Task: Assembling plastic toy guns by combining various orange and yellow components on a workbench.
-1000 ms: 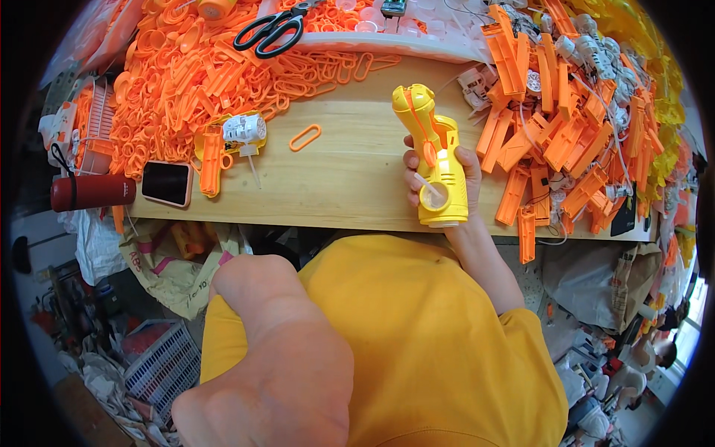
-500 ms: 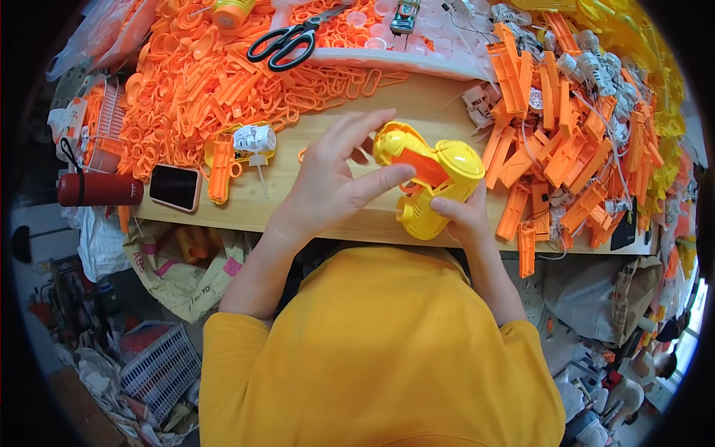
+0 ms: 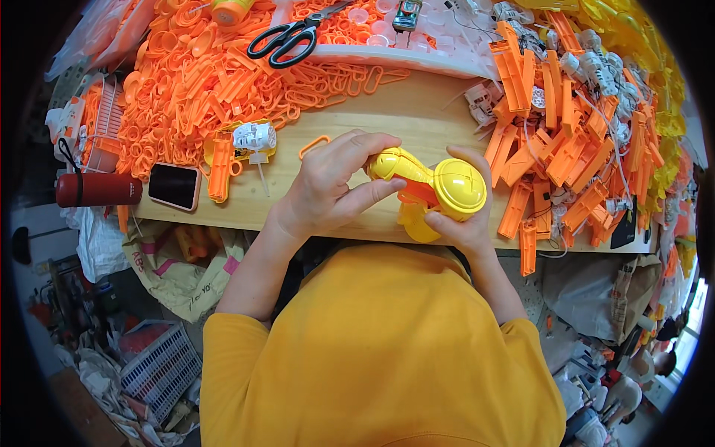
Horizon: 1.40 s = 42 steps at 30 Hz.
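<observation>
A yellow plastic toy body (image 3: 459, 186) with rounded domed ends and an orange inner part is held above the table's front edge. My left hand (image 3: 324, 182) pinches its smaller left dome between thumb and fingers. My right hand (image 3: 471, 227) wraps round the larger right dome, thumb in front, other fingers mostly hidden behind. A yellow lower section (image 3: 418, 222) hangs between the hands. On the wood left of my left hand lies an orange oval link (image 3: 314, 146). Further left sits a part-built piece with a white motor unit (image 3: 255, 137) and an orange strip.
Orange plastic parts (image 3: 201, 89) are heaped at the back left, with black-handled scissors (image 3: 287, 43) on top. Orange housings with wires (image 3: 551, 141) pile up at the right. A phone (image 3: 174, 186) and red flask (image 3: 99, 189) lie at the left edge. A white tray (image 3: 402, 56) stands behind.
The yellow toy body has been tilted so its right dome now faces up and its opening shows less. My left hand has shifted slightly, uncovering more of the orange link.
</observation>
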Each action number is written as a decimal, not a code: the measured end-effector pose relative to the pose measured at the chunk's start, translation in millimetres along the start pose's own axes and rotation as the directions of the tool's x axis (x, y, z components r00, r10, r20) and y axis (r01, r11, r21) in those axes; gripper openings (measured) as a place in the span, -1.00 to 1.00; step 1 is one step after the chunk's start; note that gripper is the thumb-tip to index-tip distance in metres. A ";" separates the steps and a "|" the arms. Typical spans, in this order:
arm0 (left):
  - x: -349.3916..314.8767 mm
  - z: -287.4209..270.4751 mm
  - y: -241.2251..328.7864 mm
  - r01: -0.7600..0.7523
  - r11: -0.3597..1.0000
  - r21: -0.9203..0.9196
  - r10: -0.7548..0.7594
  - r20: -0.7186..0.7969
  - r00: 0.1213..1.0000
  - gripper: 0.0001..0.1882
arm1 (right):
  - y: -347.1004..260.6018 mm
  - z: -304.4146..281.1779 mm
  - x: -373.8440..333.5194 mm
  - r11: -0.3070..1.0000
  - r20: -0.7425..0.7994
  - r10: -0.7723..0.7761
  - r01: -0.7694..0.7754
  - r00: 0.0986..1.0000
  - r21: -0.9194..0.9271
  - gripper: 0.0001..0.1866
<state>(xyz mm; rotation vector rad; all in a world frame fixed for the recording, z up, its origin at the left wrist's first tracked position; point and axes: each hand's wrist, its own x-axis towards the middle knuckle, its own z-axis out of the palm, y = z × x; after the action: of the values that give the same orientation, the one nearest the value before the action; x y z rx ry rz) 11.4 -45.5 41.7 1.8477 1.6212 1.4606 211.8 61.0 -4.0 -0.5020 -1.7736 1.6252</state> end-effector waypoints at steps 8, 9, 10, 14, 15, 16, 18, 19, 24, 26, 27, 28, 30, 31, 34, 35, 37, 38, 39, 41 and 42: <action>-8.1 1.8 -10.7 0.106 0.961 -0.257 -0.094 0.059 0.994 -0.51 | 4.0 -0.2 -2.1 0.996 0.021 -0.090 0.091 0.996 -0.025 -0.20; -8.9 2.1 -11.2 0.139 0.944 -0.301 -0.126 0.062 0.990 -0.49 | 4.7 0.2 -1.4 0.994 0.027 -0.103 0.104 0.994 -0.032 -0.20; -8.2 1.3 -10.9 0.140 0.942 -0.304 -0.126 0.066 0.990 -0.49 | 4.8 0.4 -0.9 0.992 0.029 -0.114 0.116 0.993 -0.043 -0.20; -7.7 -5.4 -12.8 0.162 0.941 -0.297 -0.131 0.121 0.984 -0.50 | 4.9 0.8 -0.1 0.989 0.020 -0.143 0.144 0.989 -0.045 -0.19; -8.1 -6.6 -13.9 0.181 0.939 -0.293 -0.142 0.150 0.978 -0.51 | 5.5 0.3 0.2 0.982 0.031 -0.170 0.172 0.985 -0.076 -0.19; -8.9 -7.5 -14.4 0.183 0.938 -0.295 -0.143 0.151 0.978 -0.51 | 6.3 0.3 0.8 0.974 0.044 -0.196 0.200 0.980 -0.109 -0.20; -10.2 -8.7 -15.3 0.213 0.926 -0.311 -0.167 0.168 0.972 -0.55 | 2.1 1.3 3.6 0.959 0.067 -0.235 0.243 0.970 -0.148 -0.19; -11.7 -8.6 -16.1 0.214 0.926 -0.311 -0.168 0.169 0.971 -0.55 | -0.9 1.5 4.3 0.940 0.091 -0.276 0.289 0.957 -0.183 -0.19; -16.8 -6.2 -19.9 0.215 0.856 -0.470 -0.159 0.157 0.975 -0.58 | -8.4 -1.4 9.2 0.930 0.190 -0.305 0.335 0.933 -0.154 -0.14; -16.6 -6.7 -18.3 0.208 0.869 -0.448 -0.153 0.155 0.976 -0.58 | -9.3 -0.4 10.4 0.911 0.209 -0.355 0.387 0.911 -0.142 -0.14; -16.4 -6.7 -17.8 0.200 0.883 -0.425 -0.148 0.153 0.977 -0.58 | -9.6 0.6 9.1 0.921 0.194 -0.329 0.359 0.924 -0.150 -0.14; -16.2 -5.7 -17.6 0.202 0.882 -0.426 -0.149 0.154 0.977 -0.58 | -10.1 1.9 7.8 0.930 0.179 -0.303 0.331 0.936 -0.158 -0.15; -15.5 -2.8 -16.9 0.057 0.950 -0.306 -0.059 0.001 0.998 -0.60 | -11.9 4.0 6.3 0.930 0.179 -0.301 0.330 0.937 -0.164 -0.15; -15.6 -2.7 -16.9 0.058 0.950 -0.307 -0.060 0.003 0.998 -0.60 | -13.1 5.0 5.6 0.928 0.178 -0.301 0.331 0.937 -0.171 -0.15; -15.7 -3.4 -15.3 0.017 0.962 -0.273 -0.026 -0.030 0.999 -0.61 | -18.7 10.0 3.2 0.940 0.148 -0.274 0.297 0.950 -0.169 -0.17; -14.9 -4.2 -13.8 -0.004 0.964 -0.266 -0.007 -0.041 0.999 -0.62 | -19.5 9.6 3.6 0.940 0.148 -0.273 0.296 0.951 -0.170 -0.17; -15.1 -5.0 -13.8 -0.024 0.966 -0.259 0.011 -0.050 0.999 -0.63 | -20.3 8.4 4.0 0.901 0.161 -0.326 0.358 0.931 -0.244 -0.18; -16.2 -5.7 -15.0 -0.007 0.960 -0.279 0.002 -0.019 1.000 -0.62 | -19.6 8.9 3.8 0.901 0.160 -0.326 0.357 0.932 -0.245 -0.18; -17.2 -5.7 -16.3 0.010 0.954 -0.299 -0.007 0.014 1.000 -0.62 | -18.6 9.8 3.6 0.890 0.155 -0.344 0.374 0.926 -0.260 -0.19; -19.5 -1.6 -17.5 0.094 0.902 -0.421 -0.086 0.036 0.996 -0.60 | -18.7 10.3 3.5 0.879 0.149 -0.360 0.388 0.921 -0.276 -0.20; -20.6 0.4 -18.1 0.173 0.829 -0.531 -0.162 0.068 0.984 -0.58 | -19.3 10.0 5.8 0.846 0.154 -0.387 0.417 0.909 -0.334 -0.21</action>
<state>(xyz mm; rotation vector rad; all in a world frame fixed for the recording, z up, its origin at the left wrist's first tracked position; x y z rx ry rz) 4.2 -57.1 17.9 1.3606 1.1596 1.6001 203.8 54.9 16.1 -0.1997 -2.0848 1.0453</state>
